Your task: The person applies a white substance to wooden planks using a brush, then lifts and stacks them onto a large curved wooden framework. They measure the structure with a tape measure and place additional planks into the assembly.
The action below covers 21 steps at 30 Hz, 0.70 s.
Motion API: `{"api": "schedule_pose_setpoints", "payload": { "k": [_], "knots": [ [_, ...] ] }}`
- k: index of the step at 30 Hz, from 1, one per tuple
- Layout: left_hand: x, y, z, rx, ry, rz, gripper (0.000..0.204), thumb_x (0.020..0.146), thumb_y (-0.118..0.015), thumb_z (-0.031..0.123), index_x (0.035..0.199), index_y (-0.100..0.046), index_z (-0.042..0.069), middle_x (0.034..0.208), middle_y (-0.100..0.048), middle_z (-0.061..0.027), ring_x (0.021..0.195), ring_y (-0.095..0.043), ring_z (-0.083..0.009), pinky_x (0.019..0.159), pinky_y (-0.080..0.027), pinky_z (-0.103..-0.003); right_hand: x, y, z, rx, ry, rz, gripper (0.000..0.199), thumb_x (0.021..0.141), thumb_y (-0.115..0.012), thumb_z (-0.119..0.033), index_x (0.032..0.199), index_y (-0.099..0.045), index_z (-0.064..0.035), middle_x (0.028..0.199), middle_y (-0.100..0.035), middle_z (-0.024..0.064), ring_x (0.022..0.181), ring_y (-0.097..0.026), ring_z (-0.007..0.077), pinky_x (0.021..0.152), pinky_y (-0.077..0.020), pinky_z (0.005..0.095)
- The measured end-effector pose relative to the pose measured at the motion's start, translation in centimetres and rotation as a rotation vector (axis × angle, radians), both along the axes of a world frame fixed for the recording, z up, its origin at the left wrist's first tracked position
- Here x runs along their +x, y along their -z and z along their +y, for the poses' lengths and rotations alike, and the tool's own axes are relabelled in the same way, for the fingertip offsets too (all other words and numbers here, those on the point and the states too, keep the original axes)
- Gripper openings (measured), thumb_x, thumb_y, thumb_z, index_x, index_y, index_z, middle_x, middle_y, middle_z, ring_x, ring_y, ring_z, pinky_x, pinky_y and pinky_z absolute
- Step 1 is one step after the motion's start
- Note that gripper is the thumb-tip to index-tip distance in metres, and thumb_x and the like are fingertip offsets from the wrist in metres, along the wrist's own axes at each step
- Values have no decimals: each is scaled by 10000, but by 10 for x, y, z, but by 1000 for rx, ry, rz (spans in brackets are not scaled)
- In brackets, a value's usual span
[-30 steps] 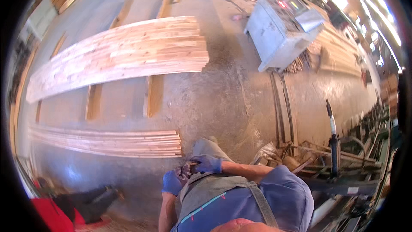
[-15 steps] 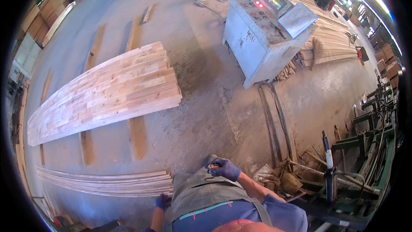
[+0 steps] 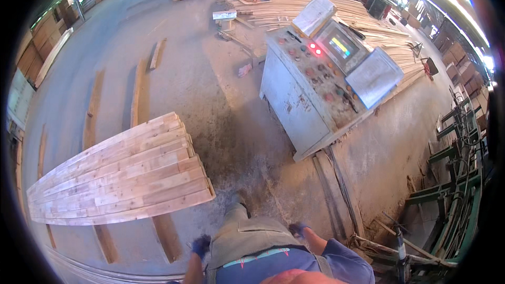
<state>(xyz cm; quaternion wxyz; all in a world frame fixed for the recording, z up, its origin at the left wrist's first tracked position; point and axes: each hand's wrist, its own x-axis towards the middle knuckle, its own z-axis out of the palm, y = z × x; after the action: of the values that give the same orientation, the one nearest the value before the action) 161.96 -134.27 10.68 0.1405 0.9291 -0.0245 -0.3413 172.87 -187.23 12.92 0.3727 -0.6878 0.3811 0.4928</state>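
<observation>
My left hand (image 3: 201,244), in a dark blue glove, hangs low beside my left hip. It is apart from the stack of pale jointed boards (image 3: 126,176), which lies ahead and to the left. My right hand (image 3: 300,230), gloved the same way, is down by my right thigh, partly covered by my clothing. The fingers of both hands are too small and shaded to make out, and nothing held shows in either. Below the stack, a bundle of long thin strips (image 3: 110,274) lies on the floor at the lower left.
A worn grey control cabinet (image 3: 300,108) with a lit screen stands ahead to the right. Wooden bearers (image 3: 167,237) lie under the boards. Green machine framing (image 3: 447,194) lines the right side. Piles of strips (image 3: 294,5) spread behind the cabinet.
My right hand has dropped from in front of me to my side; the small brownish thing in it no longer shows. The board stack and cabinet appear nearer and lower in view.
</observation>
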Motion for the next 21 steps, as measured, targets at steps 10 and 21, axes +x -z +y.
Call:
{"api": "schedule_pose_setpoints", "payload": {
  "k": [10, 21],
  "knots": [
    [477, -129, 90, -999, -1327, 4, 381, 963, -509, 373, 1209, -586, 92, 984, -713, -158, 724, -681, -278, 606, -523, -372, 189, 15, -20, 161, -876, 60, 548, 704, -750, -463, 1145, -685, -144, 1120, -683, 96, 1018, -651, 257, 831, -516, 395],
    [541, -57, 85, -586, -1281, 305, 366, 988, -429, 354, 1066, -639, 65, 917, -681, -101, 875, -650, -243, 781, -523, -378, 760, 32, 60, 198, -1492, -686, 590, 604, -822, -414, 1105, -665, -147, 1068, -707, 99, 962, -680, 340, 802, -549, 441]
  ]
}}
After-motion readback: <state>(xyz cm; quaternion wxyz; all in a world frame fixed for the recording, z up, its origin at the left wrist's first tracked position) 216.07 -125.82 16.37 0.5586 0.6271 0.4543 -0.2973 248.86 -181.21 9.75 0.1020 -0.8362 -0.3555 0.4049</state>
